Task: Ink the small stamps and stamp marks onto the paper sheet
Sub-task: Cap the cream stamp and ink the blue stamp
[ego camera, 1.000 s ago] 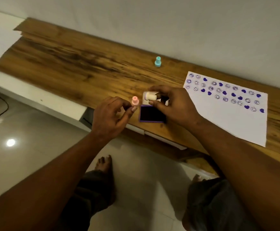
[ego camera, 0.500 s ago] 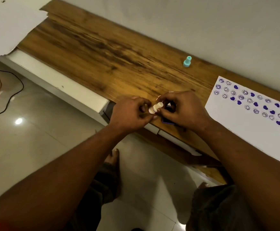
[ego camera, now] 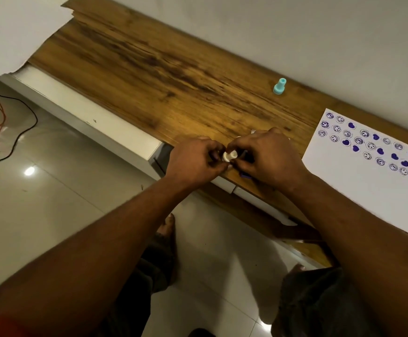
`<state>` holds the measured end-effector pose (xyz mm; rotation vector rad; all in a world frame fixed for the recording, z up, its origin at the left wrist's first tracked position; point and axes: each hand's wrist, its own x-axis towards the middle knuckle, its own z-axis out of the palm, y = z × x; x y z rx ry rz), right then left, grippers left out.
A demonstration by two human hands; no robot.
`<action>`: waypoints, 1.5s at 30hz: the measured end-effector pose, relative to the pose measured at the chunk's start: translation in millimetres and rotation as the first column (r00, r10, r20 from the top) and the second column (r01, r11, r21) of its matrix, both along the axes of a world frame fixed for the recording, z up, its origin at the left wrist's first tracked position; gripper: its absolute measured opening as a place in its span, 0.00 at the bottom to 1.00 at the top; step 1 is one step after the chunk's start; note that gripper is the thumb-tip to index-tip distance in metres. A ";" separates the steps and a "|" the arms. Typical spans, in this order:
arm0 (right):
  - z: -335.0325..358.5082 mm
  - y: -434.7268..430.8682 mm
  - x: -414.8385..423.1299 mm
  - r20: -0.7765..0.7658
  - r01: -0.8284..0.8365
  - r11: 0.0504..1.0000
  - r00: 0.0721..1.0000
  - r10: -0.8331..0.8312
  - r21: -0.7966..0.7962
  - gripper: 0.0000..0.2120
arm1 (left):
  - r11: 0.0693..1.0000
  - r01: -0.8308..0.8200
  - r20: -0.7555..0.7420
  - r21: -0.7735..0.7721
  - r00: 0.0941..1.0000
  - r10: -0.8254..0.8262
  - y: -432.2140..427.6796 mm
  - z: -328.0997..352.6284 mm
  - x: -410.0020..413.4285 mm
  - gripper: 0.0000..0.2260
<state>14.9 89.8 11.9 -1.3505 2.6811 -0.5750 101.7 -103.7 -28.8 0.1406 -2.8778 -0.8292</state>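
Head view: a second ago the hands were apart, the left hand (ego camera: 193, 161) at a pink stamp, the right hand (ego camera: 267, 159) holding the white stamp (ego camera: 229, 155) over the ink pad (ego camera: 245, 175). Now both hands pinch the white stamp between them, at the near edge of the counter (ego camera: 173, 69). The pink stamp is out of sight. I judge a regrip or handover; the paper sheet (ego camera: 368, 195), to the right, waits for more marks.

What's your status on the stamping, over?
Left hand and right hand both pinch the small white plastic stamp. White paper sheet with purple marks lies to the right. Small teal plastic stamp stands apart; path to sheet looks open.
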 end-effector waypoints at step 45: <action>20.4 35.2 -56.1 0.122 0.399 0.871 0.917 -0.380 -0.286 0.21 | 0.986 -0.165 0.001 0.034 0.986 0.165 4.3 2.1 -22.4 0.24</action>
